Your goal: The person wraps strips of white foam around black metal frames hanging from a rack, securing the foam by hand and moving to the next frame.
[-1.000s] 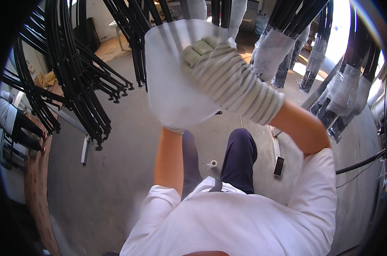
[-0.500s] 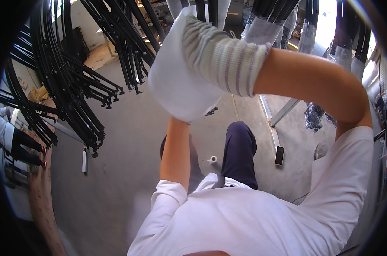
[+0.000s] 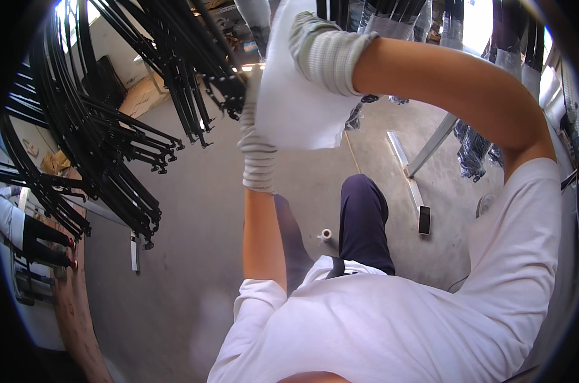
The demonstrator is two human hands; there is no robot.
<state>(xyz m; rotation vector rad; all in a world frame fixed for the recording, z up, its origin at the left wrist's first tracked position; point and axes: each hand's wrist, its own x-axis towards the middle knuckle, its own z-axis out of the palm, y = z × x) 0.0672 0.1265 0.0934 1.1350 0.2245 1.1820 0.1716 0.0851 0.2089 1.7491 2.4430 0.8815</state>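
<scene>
"Where's that thin, flexible white sheet (image 3: 296, 118)?"
"Against the right hand (image 3: 310, 39) and beside the left hand (image 3: 249, 118), both in striped knit gloves (image 3: 334, 60), near slender black metal tubes (image 3: 200, 51)."
"Are they pinching it?"
"I cannot tell; their grips are blurred or hidden."

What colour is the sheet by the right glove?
The sheet is plain white, seen best in the head view.
</scene>
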